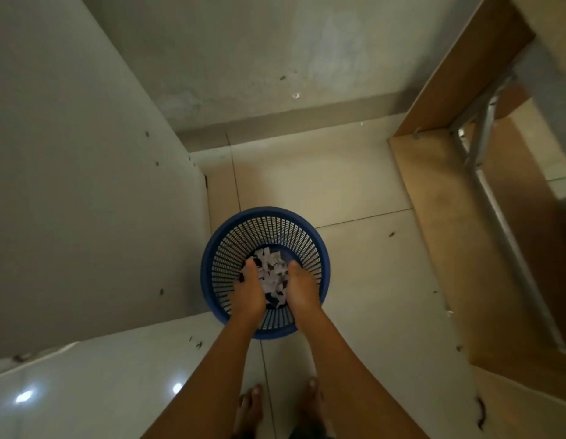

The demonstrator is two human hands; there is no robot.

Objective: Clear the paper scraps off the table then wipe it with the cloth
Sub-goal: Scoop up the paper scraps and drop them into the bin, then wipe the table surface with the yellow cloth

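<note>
Head: hands cup paper scraps in basket; wall left, table right.

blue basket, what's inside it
Paper scraps, cupped between the left hand and right hand in the blue basket. They cover its bottom, so anything there is hidden.

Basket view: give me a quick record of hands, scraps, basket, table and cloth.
left hand: inside basket, cupping scraps
right hand: inside basket, cupping scraps from the other side
scraps: white and dark bits, bunched between the hands
basket: blue, slatted, on tiled floor
table: wooden, metal legs, at right
cloth: not in view
</note>
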